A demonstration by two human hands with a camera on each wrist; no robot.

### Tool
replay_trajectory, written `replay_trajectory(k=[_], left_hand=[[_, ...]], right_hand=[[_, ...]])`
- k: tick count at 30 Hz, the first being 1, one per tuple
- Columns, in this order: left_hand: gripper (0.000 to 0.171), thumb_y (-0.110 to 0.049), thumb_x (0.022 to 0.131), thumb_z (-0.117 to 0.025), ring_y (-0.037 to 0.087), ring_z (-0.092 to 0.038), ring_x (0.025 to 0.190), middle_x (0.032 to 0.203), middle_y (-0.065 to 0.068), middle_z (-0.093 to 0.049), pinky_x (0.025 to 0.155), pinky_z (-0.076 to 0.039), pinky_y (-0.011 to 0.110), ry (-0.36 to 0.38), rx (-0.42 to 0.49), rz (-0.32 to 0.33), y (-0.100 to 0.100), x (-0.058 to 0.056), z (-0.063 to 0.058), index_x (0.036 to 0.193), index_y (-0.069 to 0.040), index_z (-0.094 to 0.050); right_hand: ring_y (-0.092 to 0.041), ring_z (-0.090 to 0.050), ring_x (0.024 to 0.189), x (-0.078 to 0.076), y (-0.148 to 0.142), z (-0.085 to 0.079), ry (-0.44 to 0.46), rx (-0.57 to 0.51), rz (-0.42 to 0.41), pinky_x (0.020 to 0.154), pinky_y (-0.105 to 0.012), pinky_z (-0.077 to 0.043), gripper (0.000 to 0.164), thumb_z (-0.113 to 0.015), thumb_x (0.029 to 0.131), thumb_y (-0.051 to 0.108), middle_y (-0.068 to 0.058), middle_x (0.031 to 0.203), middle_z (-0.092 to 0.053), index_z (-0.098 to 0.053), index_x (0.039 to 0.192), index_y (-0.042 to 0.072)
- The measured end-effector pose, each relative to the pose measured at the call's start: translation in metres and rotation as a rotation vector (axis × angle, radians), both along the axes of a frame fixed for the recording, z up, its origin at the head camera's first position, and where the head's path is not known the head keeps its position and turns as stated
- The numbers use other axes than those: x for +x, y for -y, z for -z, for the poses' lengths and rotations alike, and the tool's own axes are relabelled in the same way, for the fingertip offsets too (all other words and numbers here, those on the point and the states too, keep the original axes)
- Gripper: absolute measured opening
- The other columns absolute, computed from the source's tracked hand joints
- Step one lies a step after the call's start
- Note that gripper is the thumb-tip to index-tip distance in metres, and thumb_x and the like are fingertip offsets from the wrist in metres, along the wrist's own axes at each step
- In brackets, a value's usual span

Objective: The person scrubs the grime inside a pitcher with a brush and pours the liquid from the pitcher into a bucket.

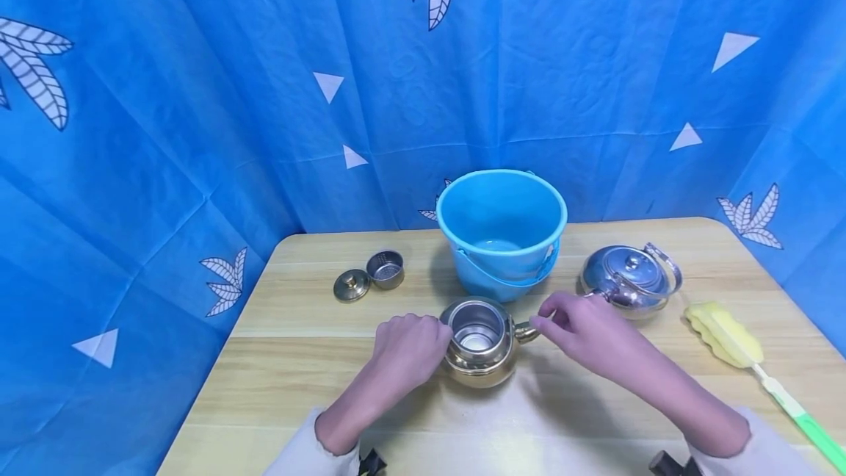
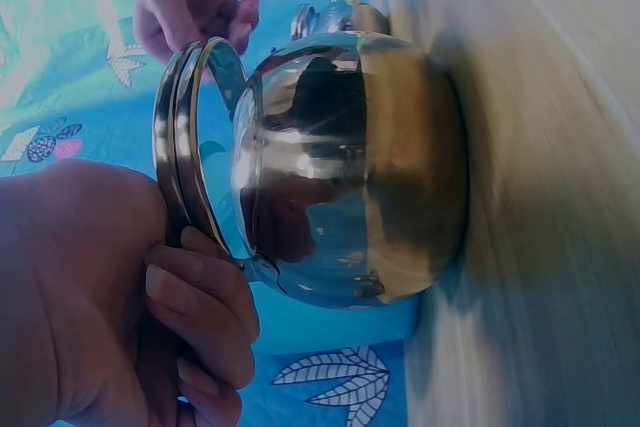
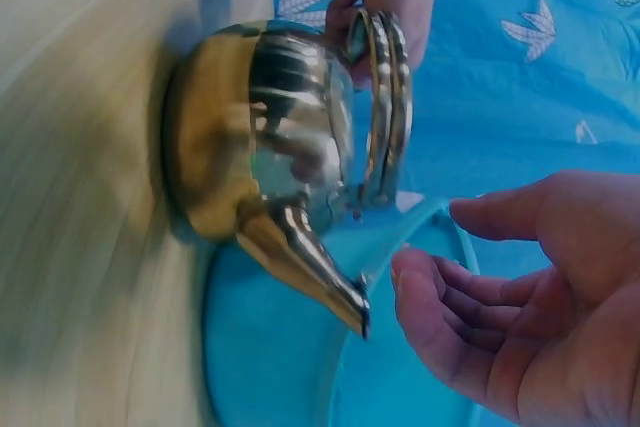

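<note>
A shiny gold teapot [image 1: 481, 369] without a lid stands on the wooden table, its round inside showing from above. My left hand [image 1: 411, 350] grips its handle [image 2: 180, 137], fingers curled against the double metal band. To the right points the spout [image 3: 305, 267]. Just off the spout tip hovers my right hand [image 1: 584, 325]; in the right wrist view the hand [image 3: 540, 297] has a gap between thumb and bent fingers, with nothing held. A gold lid [image 1: 351, 286] and a metal strainer cup [image 1: 386, 270] lie at the back left.
Behind the teapot is a light-blue bucket [image 1: 492, 270], its handle hanging in front. A lidded silver teapot [image 1: 624, 281] stands to the right. Further right, a yellow sponge brush [image 1: 723, 334] with a green-ended handle lies at the edge. Blue patterned cloth [image 1: 264, 79] surrounds the table.
</note>
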State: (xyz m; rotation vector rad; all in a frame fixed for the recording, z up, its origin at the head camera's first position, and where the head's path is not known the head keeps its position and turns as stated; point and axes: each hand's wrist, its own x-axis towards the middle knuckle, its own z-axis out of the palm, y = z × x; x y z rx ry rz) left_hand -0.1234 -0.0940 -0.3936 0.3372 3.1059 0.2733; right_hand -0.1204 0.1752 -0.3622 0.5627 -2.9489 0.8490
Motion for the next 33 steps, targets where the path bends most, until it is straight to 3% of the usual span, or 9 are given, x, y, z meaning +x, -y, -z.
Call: replay_trajectory(k=[7, 20, 33], left_hand=[[0.046, -0.034, 0.098, -0.039, 0.018, -0.040, 0.046, 0.049, -0.002, -0.039, 0.040, -0.032, 0.035, -0.005, -0.003, -0.007, -0.001, 0.000, 0.001, 0.054, -0.021, -0.042], [0.046, -0.035, 0.097, -0.040, 0.019, -0.041, 0.047, 0.049, -0.002, -0.040, 0.041, -0.032, 0.036, -0.004, -0.005, -0.017, 0.000, -0.001, 0.001, 0.054, -0.021, -0.043], [0.048, -0.040, 0.100, -0.035, 0.020, -0.047, 0.053, 0.055, 0.001, -0.046, 0.047, -0.035, 0.035, 0.084, -0.016, -0.004, 0.003, -0.007, -0.007, 0.058, -0.020, -0.046]], right_hand=[[-0.002, -0.054, 0.053, -0.010, 0.020, 0.005, 0.079, 0.012, -0.040, 0.053, -0.021, -0.047, 0.021, -0.064, 0.093, 0.035, 0.008, 0.064, -0.062, -0.071, 0.088, 0.015], [-0.017, -0.059, 0.045, -0.022, 0.043, 0.004, 0.331, 0.075, 0.014, 0.047, -0.030, -0.047, 0.036, -0.060, 0.094, 0.044, -0.003, 0.055, -0.060, -0.065, 0.071, 0.017], [-0.015, -0.059, 0.038, -0.031, 0.044, 0.001, 0.415, 0.105, -0.024, 0.046, -0.029, -0.050, 0.046, -0.058, 0.096, 0.039, -0.003, 0.046, -0.058, -0.062, 0.062, 0.008]])
